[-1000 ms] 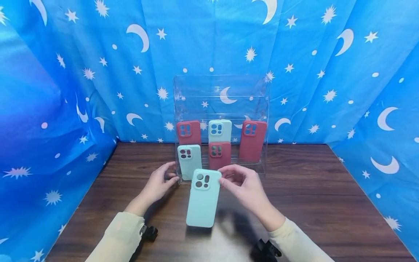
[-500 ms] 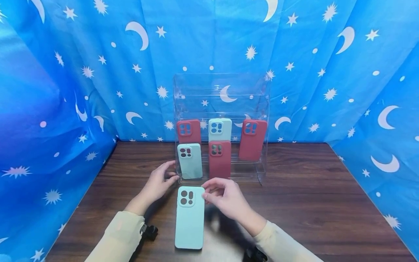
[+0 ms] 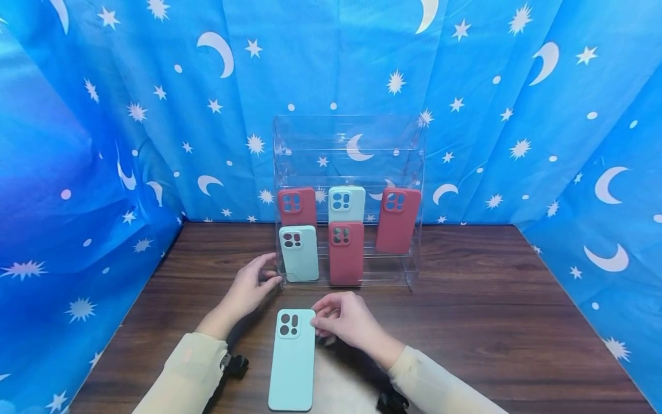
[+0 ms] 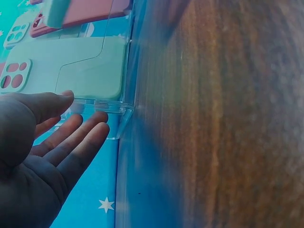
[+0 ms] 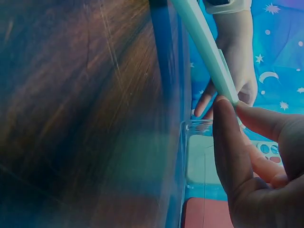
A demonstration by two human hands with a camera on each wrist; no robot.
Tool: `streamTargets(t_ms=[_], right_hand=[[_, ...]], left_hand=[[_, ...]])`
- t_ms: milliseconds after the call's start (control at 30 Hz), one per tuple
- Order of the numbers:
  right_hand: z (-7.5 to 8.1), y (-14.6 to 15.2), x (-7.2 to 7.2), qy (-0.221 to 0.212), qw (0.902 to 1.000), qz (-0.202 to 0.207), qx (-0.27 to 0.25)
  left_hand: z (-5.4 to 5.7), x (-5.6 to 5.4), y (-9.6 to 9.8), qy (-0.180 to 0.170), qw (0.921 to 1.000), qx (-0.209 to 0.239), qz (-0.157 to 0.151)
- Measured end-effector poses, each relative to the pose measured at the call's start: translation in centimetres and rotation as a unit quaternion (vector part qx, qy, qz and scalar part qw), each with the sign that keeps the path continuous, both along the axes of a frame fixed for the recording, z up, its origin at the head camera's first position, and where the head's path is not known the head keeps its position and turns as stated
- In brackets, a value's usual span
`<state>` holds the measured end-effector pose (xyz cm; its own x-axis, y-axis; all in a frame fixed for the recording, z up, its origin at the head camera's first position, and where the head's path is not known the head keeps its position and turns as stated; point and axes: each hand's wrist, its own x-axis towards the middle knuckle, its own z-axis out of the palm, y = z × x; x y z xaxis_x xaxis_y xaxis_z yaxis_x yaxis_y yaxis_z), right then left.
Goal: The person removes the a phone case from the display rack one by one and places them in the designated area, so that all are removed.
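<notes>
Mint-green rectangular phone case (image 3: 292,371) is pinched at its upper right corner by the right-hand grip (image 3: 351,323), above the dark-brown wood-grain counter (image 3: 491,322), nearer the counter's near edge than the tiered clear plastic stand (image 3: 388,264). Three red phone cases (image 3: 398,224) and two other mint-green phone cases (image 3: 301,261) are held in the stand. The left-hand grip (image 3: 250,287) is loosely opened at the stand's front left corner; whether contact is made cannot be told.
</notes>
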<state>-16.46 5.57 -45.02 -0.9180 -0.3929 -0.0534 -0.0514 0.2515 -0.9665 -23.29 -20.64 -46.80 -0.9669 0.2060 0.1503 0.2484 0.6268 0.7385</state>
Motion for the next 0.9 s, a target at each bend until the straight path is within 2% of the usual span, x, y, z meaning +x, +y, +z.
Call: streamTargets(t_ms=[533, 900], right_hand=[[-0.79, -0.33, -0.62, -0.016, 0.9981, 0.008, 0.059], [-0.86, -0.37, -0.2, -0.063, 0.9965, 0.018, 0.052]], left_hand=[[0.17, 0.05, 0.12, -0.004, 1.0, 0.0, 0.004], [0.24, 0.36, 0.2, 0.003, 1.0, 0.004, 0.001]])
